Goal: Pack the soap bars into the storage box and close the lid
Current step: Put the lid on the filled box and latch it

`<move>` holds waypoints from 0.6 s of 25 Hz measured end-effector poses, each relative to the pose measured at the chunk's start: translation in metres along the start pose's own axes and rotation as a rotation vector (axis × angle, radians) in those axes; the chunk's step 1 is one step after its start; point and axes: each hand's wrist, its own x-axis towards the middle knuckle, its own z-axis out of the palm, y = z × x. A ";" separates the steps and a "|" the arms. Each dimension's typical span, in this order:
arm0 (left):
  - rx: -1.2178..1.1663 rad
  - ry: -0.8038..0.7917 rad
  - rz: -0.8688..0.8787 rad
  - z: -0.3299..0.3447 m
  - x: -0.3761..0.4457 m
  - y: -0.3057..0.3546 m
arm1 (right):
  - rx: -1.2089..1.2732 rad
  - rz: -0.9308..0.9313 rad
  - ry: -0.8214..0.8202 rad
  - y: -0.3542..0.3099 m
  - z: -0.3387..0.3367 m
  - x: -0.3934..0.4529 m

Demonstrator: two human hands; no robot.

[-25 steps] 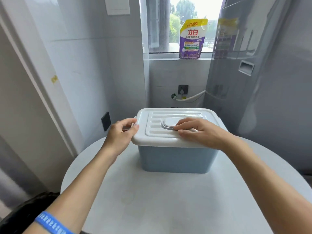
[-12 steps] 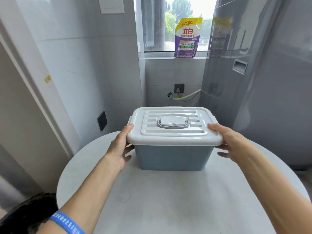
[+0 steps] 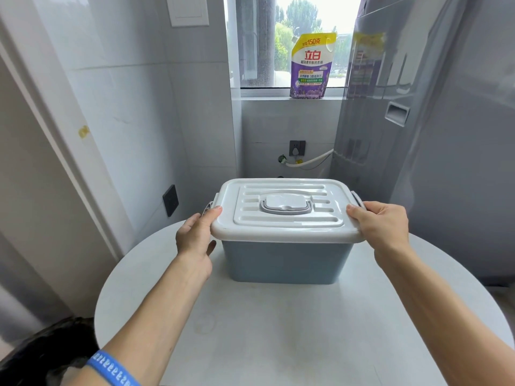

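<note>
A blue storage box (image 3: 284, 260) stands on the round white table (image 3: 278, 330). Its white ribbed lid (image 3: 287, 210) lies flat on top, with a grey carry handle (image 3: 285, 207) folded down in the middle. My left hand (image 3: 195, 238) presses against the lid's left edge, thumb on the rim, next to the grey left latch (image 3: 208, 208). My right hand (image 3: 381, 224) grips the lid's right edge over the right latch (image 3: 358, 200). No soap bars are visible; the box's inside is hidden.
A purple and yellow detergent pouch (image 3: 310, 65) stands on the window sill behind. A grey refrigerator (image 3: 418, 135) rises at the right, tiled walls at the left and back. A dark bag (image 3: 41, 355) lies at the lower left beside the table.
My right hand left the lid's top handle and went to the right edge. My left hand slid down onto the left rim. Both now sit at the lid's side latches.
</note>
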 end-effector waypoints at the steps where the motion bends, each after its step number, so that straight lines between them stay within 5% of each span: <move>1: 0.013 0.000 0.079 0.003 0.000 0.000 | -0.003 0.000 -0.010 0.000 0.000 0.000; 7: 0.363 -0.080 0.424 0.007 0.005 -0.006 | -0.051 -0.017 0.015 0.002 0.001 0.002; 15: 0.108 -0.201 0.169 0.010 -0.011 -0.016 | 0.190 0.104 -0.011 0.000 0.008 -0.014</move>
